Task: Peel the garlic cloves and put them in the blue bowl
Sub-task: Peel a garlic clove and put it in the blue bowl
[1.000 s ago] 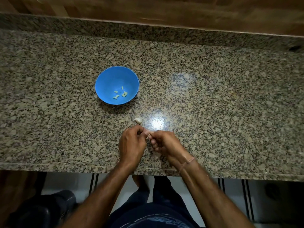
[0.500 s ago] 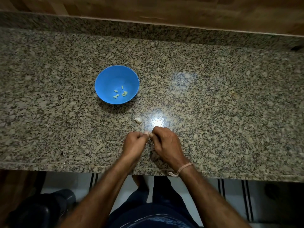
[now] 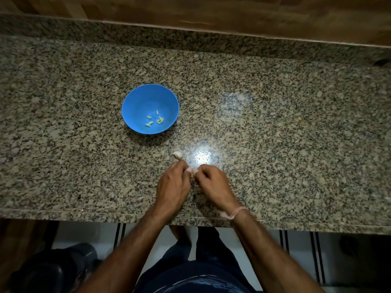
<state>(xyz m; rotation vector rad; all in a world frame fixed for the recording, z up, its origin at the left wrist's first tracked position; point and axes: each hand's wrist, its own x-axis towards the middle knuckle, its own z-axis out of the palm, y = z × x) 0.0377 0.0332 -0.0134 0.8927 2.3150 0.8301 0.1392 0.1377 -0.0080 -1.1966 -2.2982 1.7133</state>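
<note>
1. left hand [image 3: 172, 185] and right hand [image 3: 213, 185] meet over the near edge of the counter [image 3: 275, 134]; both have fingers curled, thumb and fingertips pinching the held clove [image 3: 192, 176] between them; a wrist thread [image 3: 236, 213] sits on the right wrist
2. held clove is mostly hidden by the fingers; only a small pale sliver shows; cannot tell how much skin is off
3. handling, my judgement: clove is very light, firm but bruisable; the skin is papery, thin and tears easily; a peeled surface likely gets slick and sticky, so a fingertip pinch at the ends beats a full grip; a nail at the tip or root end probably starts the peel best
4. loose clove [image 3: 177, 155] lies on the counter just beyond the left fingertips, apart from them; off-white, curved, looks unpeeled
5. blue bowl [image 3: 135, 106] stands further back and left, well apart from the hands; plastic-looking, likely light, could skid if bumped
6. peeled cloves [image 3: 154, 120] lie in the bowl bottom; a few small, pale yellow-green, crescent-shaped pieces; task looks partly done
</note>
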